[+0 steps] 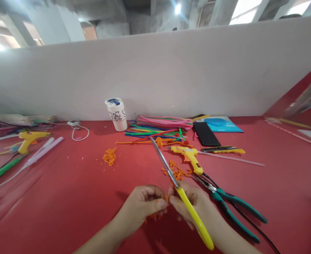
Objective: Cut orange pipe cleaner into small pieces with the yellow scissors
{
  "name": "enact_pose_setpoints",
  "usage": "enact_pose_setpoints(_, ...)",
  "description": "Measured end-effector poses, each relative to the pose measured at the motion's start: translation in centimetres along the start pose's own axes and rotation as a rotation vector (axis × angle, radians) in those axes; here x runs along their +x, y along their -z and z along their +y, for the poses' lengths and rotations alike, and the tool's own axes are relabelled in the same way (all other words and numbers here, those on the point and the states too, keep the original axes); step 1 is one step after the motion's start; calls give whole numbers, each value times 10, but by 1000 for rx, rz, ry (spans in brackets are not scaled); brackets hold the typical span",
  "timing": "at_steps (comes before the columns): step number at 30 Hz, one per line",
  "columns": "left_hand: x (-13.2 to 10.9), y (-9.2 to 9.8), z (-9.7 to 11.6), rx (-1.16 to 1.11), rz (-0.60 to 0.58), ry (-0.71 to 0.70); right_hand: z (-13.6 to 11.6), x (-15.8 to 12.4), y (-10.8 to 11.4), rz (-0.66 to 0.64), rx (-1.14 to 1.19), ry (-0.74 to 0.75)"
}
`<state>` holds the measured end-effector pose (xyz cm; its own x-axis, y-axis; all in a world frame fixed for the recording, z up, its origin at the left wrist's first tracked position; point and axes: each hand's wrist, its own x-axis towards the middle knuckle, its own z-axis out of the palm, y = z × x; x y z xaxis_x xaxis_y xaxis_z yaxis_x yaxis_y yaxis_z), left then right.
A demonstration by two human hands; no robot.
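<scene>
My left hand point(150, 204) is closed in a pinch on a small orange pipe cleaner piece point(167, 198). Scissors point(189, 208) with a yellow handle rest in my right hand point(192, 201), their blades pointing up and left, seemingly closed. The right thumb and fingertips come close to the orange piece; whether they touch it I cannot tell. More orange bits point(153, 216) show under the left fingers. Just beyond the hands lie short cut orange pieces point(180, 173). Farther left is a heap of fine orange clippings point(109, 156).
A yellow glue gun point(188, 155) and green-handled pliers point(231, 201) lie to the right. Behind are a pipe cleaner bundle point(163, 122), a phone point(206, 134), a cutter knife point(224, 150) and a white tumbler point(117, 114). Another glue gun point(29, 139) lies far left.
</scene>
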<state>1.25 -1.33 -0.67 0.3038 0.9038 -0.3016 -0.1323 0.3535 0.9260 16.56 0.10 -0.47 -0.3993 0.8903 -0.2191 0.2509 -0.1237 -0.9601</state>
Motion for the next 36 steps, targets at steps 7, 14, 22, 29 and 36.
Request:
enact_pose_setpoints(7, 1, 1, -1, 96, 0, 21, -4, -2, -1, -16, -7, 33)
enact_pose_setpoints(14, -6, -9, 5, 546, 255, -308, -6, -2, -4, 141, -90, 78)
enact_pose_setpoints(22, -9, -14, 3, 775, 301, -424, 0, -3, -8, 159, -75, 81)
enact_pose_setpoints(29, -7, -14, 2, 685, 321, -360, 4, -2, -8, 173, -125, 95)
enact_pose_setpoints(36, 2, 1, 7, 293, 430, -268, 4, 0, 6, 163, -417, 128)
